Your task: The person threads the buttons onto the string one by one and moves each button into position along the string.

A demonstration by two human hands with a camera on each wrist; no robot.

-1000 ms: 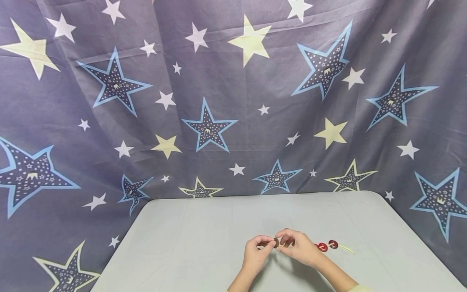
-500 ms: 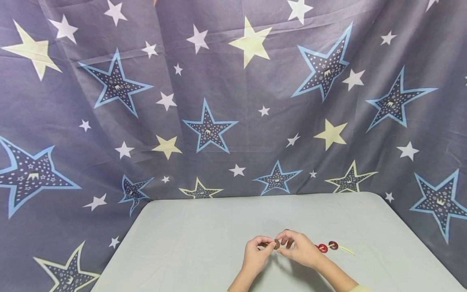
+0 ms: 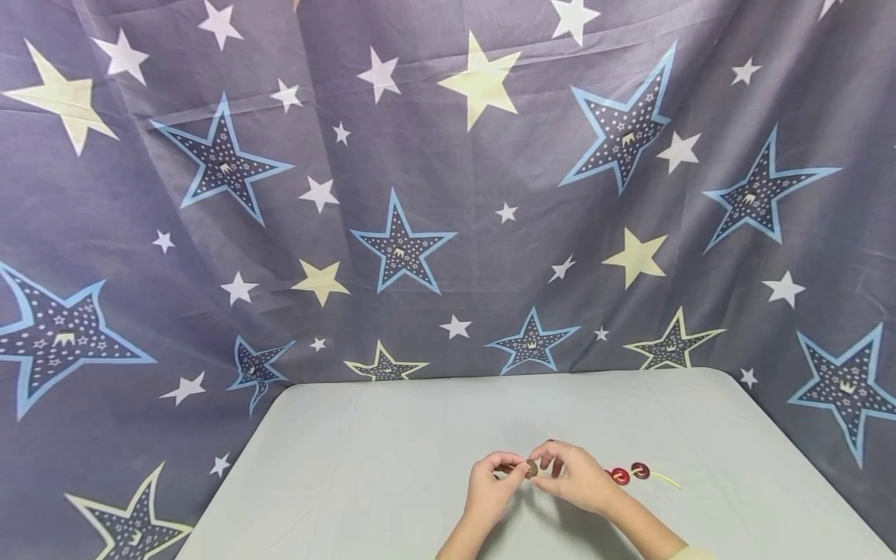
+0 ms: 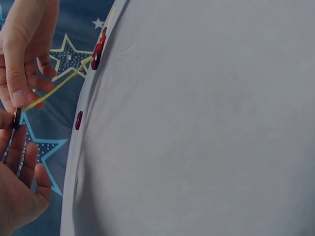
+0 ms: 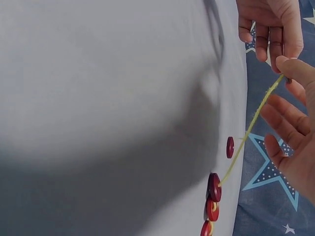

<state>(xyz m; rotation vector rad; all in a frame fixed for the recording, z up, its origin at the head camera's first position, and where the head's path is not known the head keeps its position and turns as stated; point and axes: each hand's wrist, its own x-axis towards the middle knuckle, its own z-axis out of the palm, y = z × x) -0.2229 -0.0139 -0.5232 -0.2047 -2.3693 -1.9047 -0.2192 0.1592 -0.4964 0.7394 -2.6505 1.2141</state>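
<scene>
A small dark brown button stands on edge between my hands, pinched by thumb and fingertips of my left hand. My right hand meets its other face, pinching the yellow string right beside the button. From there the string slopes down to several red buttons threaded on it, which lie on the table. In the left wrist view, the dark button is seen edge-on at the fingertips. My fingers hide where the string meets it.
One loose dark red button rests on the table near the threaded ones. The string's free tail lies to the right of my right hand. A pale cloth covers the table; behind it hangs a starry grey curtain.
The brown button has turned slightly to show more of its face. My right fingertips have shifted a little at its edge; the left hand stays almost still.
</scene>
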